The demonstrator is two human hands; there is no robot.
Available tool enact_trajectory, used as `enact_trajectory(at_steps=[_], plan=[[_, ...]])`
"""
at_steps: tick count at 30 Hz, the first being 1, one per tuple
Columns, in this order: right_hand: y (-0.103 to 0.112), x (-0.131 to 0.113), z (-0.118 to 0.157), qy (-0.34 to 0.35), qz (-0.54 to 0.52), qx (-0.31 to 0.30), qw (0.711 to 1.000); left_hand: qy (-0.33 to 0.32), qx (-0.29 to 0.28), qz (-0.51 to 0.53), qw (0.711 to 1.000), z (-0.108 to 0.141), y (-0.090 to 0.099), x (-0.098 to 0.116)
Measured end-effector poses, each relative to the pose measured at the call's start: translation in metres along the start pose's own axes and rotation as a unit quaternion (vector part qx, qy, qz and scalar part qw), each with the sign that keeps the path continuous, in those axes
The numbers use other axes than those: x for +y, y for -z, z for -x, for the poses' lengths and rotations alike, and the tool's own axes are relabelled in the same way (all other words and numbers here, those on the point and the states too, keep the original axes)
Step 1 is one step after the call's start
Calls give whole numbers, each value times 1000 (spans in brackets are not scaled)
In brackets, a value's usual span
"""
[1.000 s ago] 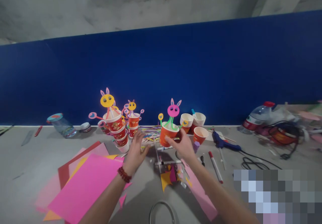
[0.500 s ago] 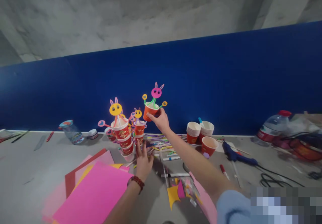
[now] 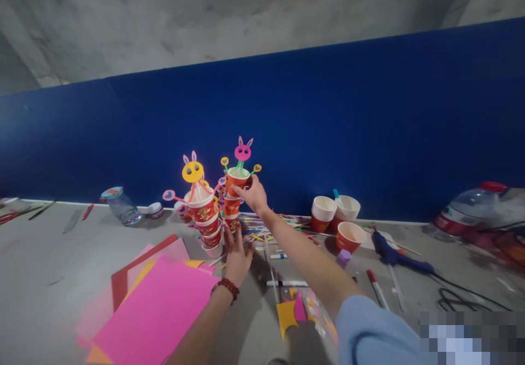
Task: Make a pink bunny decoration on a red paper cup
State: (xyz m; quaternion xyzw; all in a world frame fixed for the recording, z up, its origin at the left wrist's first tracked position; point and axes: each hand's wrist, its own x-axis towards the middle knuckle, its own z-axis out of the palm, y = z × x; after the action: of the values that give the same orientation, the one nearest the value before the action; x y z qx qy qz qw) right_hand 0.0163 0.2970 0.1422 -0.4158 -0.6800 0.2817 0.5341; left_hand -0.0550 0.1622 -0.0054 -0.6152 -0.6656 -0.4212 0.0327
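Note:
My right hand (image 3: 255, 195) grips an orange paper cup (image 3: 237, 179) that carries a pink rabbit face (image 3: 243, 152) and green stems, at the top of the rear cup stack (image 3: 232, 206). Low beside that stack is my left hand (image 3: 238, 255), fingers spread and pointing up, at the lower cups. Just to the left stands another stack of red cups (image 3: 204, 210), topped by a yellow rabbit face (image 3: 192, 172) with pink arms. More small decorated pieces between the stacks are partly hidden.
Coloured sheets (image 3: 159, 305) lie at left, near a tilted jar (image 3: 122, 206). Thin coloured sticks (image 3: 287, 221) lie behind my hands. To the right are plain cups (image 3: 322, 212), a blue glue gun (image 3: 400, 256) with its cord, and a bottle (image 3: 465, 212). Paper scraps (image 3: 287, 317) lie in front.
The orange cup with the pink rabbit face has moved left and now sits over the rear stack, still in my right hand. My left hand stays low beside the stack.

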Motion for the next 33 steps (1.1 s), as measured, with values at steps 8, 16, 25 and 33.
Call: enact_trajectory(at_steps=[8,16,25,33], plan=[[-2,14,0,9,5,-27,1000,-6,9,3,1000,-7,2,1],[-6,16,-3,13,18,-22,1000,-80,48,15,996,-25,14,21],[-4,13,1,22,34,-11,999,-12,142,33,989,-68,3,41],[0,16,4,21,14,-20,999,28,160,5,987,-79,3,38]])
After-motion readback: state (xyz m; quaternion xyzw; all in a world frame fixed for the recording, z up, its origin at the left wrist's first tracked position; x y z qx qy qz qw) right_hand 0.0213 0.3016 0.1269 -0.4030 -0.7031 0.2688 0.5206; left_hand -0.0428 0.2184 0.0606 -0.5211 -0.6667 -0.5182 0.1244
